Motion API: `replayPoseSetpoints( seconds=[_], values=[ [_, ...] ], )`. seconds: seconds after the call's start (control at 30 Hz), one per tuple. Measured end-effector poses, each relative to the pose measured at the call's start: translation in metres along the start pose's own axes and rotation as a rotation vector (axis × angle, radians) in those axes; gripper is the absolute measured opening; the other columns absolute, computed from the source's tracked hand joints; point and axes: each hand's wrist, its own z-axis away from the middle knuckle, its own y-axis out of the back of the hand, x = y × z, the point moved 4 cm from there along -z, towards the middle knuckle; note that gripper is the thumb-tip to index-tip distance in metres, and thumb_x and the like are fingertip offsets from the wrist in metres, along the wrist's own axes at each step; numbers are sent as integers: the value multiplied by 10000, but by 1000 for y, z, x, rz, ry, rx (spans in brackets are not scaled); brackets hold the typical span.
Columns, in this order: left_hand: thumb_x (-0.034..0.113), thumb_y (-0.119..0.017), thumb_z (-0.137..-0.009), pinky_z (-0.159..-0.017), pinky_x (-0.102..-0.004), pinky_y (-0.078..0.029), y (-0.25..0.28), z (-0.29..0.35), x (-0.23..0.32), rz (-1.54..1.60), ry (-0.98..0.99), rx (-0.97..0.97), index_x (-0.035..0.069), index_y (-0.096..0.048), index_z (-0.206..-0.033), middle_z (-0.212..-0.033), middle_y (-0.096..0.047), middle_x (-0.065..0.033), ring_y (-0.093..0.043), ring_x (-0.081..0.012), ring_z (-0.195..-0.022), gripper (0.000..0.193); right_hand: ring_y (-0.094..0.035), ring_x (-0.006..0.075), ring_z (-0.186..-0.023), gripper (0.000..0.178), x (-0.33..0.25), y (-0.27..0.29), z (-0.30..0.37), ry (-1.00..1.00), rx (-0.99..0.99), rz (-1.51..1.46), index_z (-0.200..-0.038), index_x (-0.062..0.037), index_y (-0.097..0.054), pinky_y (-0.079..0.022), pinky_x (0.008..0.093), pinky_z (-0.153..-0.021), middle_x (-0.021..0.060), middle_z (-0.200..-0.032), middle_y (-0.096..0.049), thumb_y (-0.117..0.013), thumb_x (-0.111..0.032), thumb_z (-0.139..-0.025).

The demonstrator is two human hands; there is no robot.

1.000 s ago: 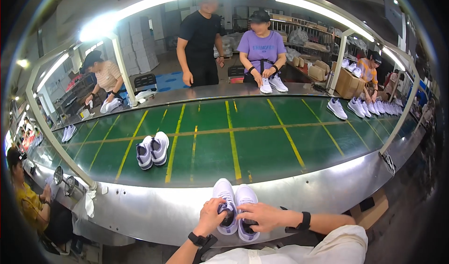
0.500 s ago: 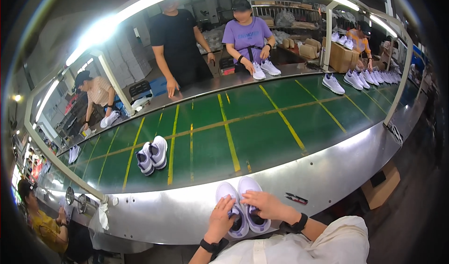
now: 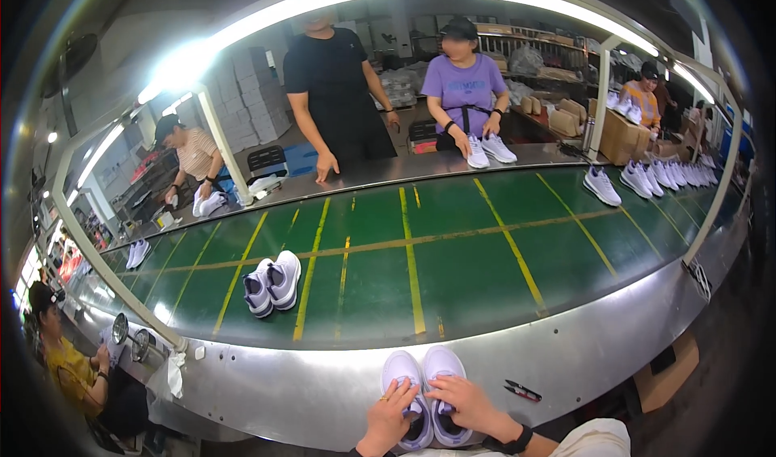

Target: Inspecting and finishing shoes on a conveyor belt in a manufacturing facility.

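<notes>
White shoes — paired on the steel ledge — under both hands.

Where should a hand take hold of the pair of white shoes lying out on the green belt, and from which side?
Probably at the heels. The pair of white shoes lies side by side and touching, toes pointing toward the far side, heels toward the near steel rim. A hand coming from the near side could likely pinch both heel collars together.

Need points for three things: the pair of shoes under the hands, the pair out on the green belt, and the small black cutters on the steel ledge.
pair of pale shoes under the hands (image 3: 422, 370): head view, on the toe caps.
pair of shoes on the green belt (image 3: 273, 281): head view, where the two shoes meet.
black cutters (image 3: 523, 391): head view, mid-tool, on the steel ledge.
</notes>
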Motion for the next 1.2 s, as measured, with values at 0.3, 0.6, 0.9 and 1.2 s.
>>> replayPoseSetpoints(
  seconds=[0.3, 0.6, 0.9, 1.2],
  values=[
    [62, -762, -628, -936, -375, -485, -11, -4, 0, -20, 8, -71, 170, -537, -1297, -1347, -527, -82, -488, -307, -1257, 715, -499, 299, -1216, 556, 5, 7, 2, -5, 7, -35, -1109, -121, -621, -398, 444, -1001, 99, -1233, -579, -576, 70, -589],
    [50, -771, -587, -911, -368, -487, -11, -18, 7, -9, 24, -46, 147, -537, -1292, -1349, -527, -95, -494, -289, -1255, 749, -518, 280, -1197, 553, 12, 14, 3, -70, 49, -62, -1093, -159, -639, -396, 464, -999, 66, -1194, -598, -593, 23, -573],
    [13, -678, -639, -906, -384, -467, -11, -23, 21, 28, 48, 40, 112, -600, -1191, -1254, -577, -116, -543, -296, -1169, 566, -522, 401, -1143, 537, 18, 13, 15, -23, 171, -105, -1042, -65, -651, -419, 491, -971, 173, -1123, -609, -565, 33, -522],
    [156, -616, -699, -1027, -545, -329, -39, -15, 8, 179, -54, -36, 152, -575, -1261, -1310, -531, -147, -429, -381, -1282, 563, -583, 368, -1054, 395, 38, 7, 29, 35, 166, -67, -968, -121, -697, -438, 498, -926, 131, -1066, -647, -604, -437, -750]
  ],
)
